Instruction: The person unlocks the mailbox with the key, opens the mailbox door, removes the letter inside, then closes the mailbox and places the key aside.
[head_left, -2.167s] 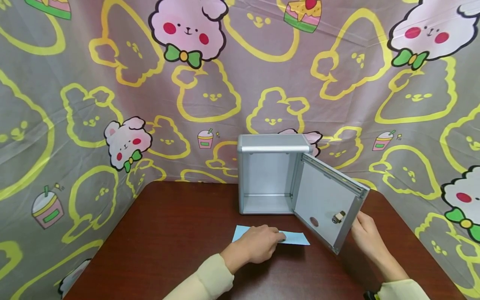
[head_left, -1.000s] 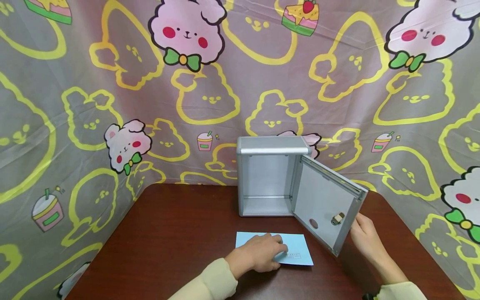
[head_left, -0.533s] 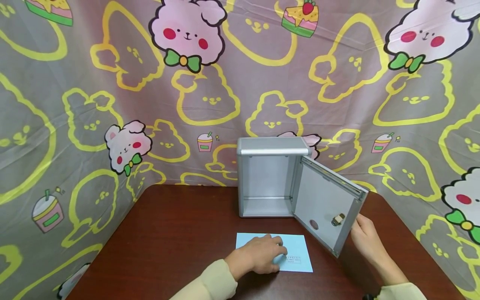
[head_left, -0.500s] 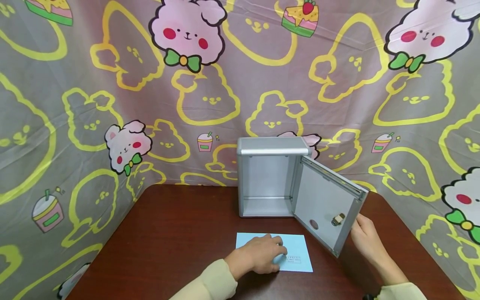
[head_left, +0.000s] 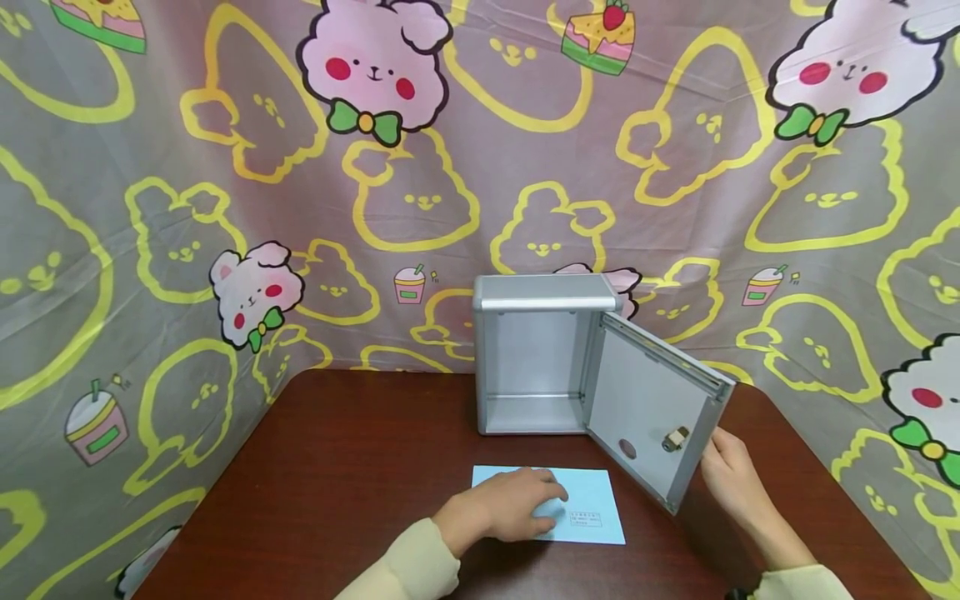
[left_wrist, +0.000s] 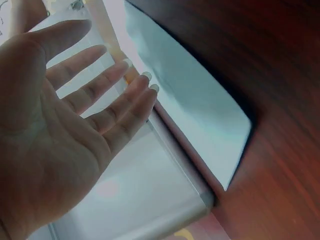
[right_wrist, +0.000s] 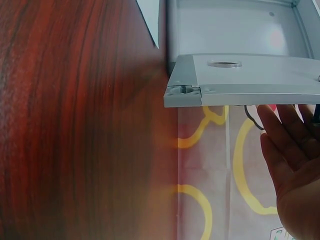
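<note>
A light blue envelope with small print at its lower right lies flat on the table in front of a silver metal letter box. Above the envelope is my left hand, holding nothing; the left wrist view shows its fingers spread and nearly straight, apart from the paper. The box's hinged door is swung out to the right, with a cam lock on its inner face. My right hand is behind the door's free edge, its fingers extended against the outer side and fingertips partly hidden.
The dark reddish wooden table has rounded far corners. A patterned cloth hangs behind it and at both sides. Inside the letter box, the bare back wall and floor are visible. The door's lower corner hangs out over the table, right of the envelope.
My left hand set the envelope down flat, then let go and drew slightly left, uncovering more of the print. The right hand and door have barely moved.
</note>
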